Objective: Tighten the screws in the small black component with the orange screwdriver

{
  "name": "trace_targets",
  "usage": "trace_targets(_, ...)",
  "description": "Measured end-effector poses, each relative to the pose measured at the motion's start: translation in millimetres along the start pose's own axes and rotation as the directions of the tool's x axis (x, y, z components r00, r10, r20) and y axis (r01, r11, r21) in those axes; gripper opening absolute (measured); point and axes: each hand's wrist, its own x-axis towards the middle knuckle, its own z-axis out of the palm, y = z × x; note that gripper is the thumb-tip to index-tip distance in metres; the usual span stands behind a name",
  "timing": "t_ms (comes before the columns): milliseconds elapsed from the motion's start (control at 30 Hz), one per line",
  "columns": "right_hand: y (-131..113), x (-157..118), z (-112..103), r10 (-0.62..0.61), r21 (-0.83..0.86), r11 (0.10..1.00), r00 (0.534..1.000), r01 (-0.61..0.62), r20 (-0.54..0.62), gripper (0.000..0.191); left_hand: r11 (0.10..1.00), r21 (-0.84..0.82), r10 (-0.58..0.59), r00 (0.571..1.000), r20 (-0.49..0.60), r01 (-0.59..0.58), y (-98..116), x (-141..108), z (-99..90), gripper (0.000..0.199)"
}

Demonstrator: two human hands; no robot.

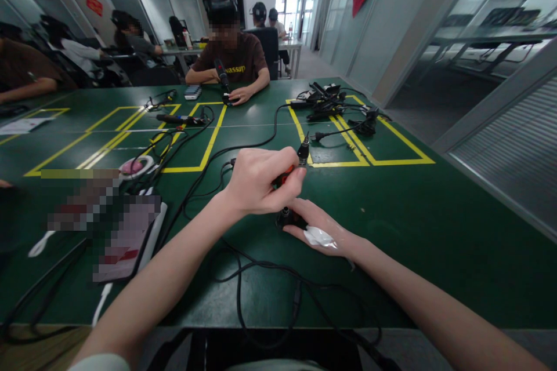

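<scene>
Green and faintly glossy, the tabletop (413, 214) is marked with rectangles of yellow tape (398, 161). Near the middle, the left hand (263, 182) has its grip clenched on a black and orange hand tool (303, 152); the narrow black end slants up and away to the right past the thumb, while most of the body is hidden in the fist. Just below and to the right, the right hand (311, 219), with a white dressing (321, 237) taped on it, has its grip pinched on a small dark round part (284, 218) close to the tabletop; its full shape is hidden.

Loops of black cable (253, 265) lie on the near side of both hands. At near left are a smartphone (128, 237) and a second blurred device (87, 197), with a pink disc (133, 167) in a white rim just beyond. Farther off on the left lies a corded tool (174, 119); at far right, a heap of black tools and cables (322, 101) covers some tape, a power plug (319, 136) nearer. At the far edge, a co-worker in a brown T-shirt (250, 58) holds a dark tool (221, 75) upright at a slight tilt.
</scene>
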Motion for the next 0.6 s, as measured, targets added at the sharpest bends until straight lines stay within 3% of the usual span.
trace_targets(300,-2.3,0.9,-1.6,0.004,-0.009,1.000,1.000,-0.004,0.005,0.026,0.999,-0.020,-0.025,1.000,-0.014,0.025,2.2,-0.1,1.0,0.010)
trace_targets(467,-1.6,0.6,-1.4,0.011,-0.010,1.000,1.000,-0.011,0.001,0.027,0.999,0.019,-0.046,0.999,0.000,0.046,3.4,2.5,-0.9,0.028)
trace_targets(600,-2.0,0.5,-1.4,0.012,-0.009,1.000,1.000,-0.012,-0.004,0.028,1.000,0.022,-0.015,1.000,0.002,0.015,2.0,3.5,-1.7,0.028)
